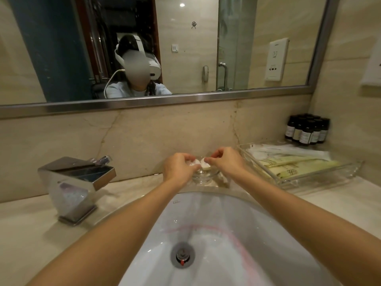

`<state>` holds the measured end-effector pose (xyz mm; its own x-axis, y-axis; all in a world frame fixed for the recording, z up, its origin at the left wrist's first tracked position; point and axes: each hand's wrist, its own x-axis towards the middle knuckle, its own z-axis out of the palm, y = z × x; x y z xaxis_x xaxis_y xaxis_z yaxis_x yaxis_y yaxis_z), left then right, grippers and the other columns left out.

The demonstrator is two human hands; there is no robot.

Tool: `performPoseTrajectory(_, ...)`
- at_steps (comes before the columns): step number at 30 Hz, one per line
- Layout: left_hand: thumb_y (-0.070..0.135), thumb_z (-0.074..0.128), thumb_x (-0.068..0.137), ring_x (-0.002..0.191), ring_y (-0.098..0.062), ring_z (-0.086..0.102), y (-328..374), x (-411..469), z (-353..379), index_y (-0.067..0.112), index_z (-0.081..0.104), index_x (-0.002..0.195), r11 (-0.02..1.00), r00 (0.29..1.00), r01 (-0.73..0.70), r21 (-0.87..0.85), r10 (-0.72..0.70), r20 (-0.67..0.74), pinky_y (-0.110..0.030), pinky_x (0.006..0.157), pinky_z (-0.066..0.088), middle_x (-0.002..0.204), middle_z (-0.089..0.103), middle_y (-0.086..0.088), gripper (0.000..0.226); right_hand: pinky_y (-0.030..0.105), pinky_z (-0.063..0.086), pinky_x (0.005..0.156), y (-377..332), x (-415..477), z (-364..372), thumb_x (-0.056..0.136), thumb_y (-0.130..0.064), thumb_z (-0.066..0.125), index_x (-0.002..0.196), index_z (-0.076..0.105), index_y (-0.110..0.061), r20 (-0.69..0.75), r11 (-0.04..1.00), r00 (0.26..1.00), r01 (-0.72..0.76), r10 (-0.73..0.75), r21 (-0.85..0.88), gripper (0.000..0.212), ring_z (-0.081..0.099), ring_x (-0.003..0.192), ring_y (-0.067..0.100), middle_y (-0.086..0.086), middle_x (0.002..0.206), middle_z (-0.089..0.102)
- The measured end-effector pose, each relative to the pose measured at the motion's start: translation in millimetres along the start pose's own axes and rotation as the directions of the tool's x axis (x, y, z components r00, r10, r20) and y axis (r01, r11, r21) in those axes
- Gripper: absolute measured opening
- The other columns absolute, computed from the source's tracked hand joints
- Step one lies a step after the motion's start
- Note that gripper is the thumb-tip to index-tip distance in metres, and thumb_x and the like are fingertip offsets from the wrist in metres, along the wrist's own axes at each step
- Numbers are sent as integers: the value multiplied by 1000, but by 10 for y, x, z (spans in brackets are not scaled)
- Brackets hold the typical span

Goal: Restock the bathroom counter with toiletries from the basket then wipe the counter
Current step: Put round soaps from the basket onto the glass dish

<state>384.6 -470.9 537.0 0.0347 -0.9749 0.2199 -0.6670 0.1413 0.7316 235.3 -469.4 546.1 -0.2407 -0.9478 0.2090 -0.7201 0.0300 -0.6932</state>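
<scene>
The left hand (179,169) is curled, its thumb and fingertips pinching the left disc (193,162), a small, flat, round white piece with faint print on its face. The right hand (226,162) is curled the same way and pinches the right disc (206,164), a matching white round. The two discs sit edge to edge, touching or nearly so, just above a small clear glass dish (203,176) that stands on the table (28,223) behind the sink (216,219). The table is pale veined stone, and the sink is a smooth white oval with a metal drain (182,256). To the right lies a clear plastic tray (334,172) of flat white and yellow-green packets. Beyond it dark, labelled bottles (307,130) cluster in the corner. At left stands a boxy chrome faucet (76,182).
</scene>
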Motion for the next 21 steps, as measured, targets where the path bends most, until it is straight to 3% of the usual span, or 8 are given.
performPoseTrajectory(3, 36, 79, 69, 96, -13, 65, -14, -23, -34, 27, 67, 112, 999, 998, -50, 22, 49, 38, -26, 79, 50, 107, 69, 9, 45, 29, 44, 73, 5, -5, 26, 77, -40, 73, 74, 59, -28, -12, 1000, 1000, 5, -4, 22, 19, 59, 79, 12, -12, 74, 60)
performPoseTrajectory(8, 18, 82, 66, 96, -13, 63, -1, 11, -33, 26, 65, 116, 997, 997, -68, -29, 69, 27, -27, 88, 49, 112, 68, 8, 53, 26, 38, 63, 47, -3, 55, 76, -39, 74, 66, 55, -29, -36, 996, 999, 21, -17, 85, 23, 56, 74, 10, -14, 67, 55)
performPoseTrajectory(16, 16, 81, 68, 98, -16, 63, 10, -14, -18, 28, 64, 117, 997, 997, -72, -24, 73, 26, -31, 89, 50, 112, 68, 6, 54, 30, 47, 70, 94, -19, 14, 81, -31, 71, 79, 64, -27, -49, 986, 999, 21, -13, 164, 8, 62, 81, 14, -7, 82, 65)
performPoseTrajectory(21, 20, 77, 74, 95, -16, 63, 135, -193, -170, 29, 65, 113, 999, 999, -42, -15, 42, -31, -35, 87, 51, 111, 65, 3, 42, 22, 38, 57, 43, -194, -258, 86, -27, 66, 90, 67, -20, -43, 982, 999, 32, -24, 186, 8, 58, 81, 12, -5, 86, 65)
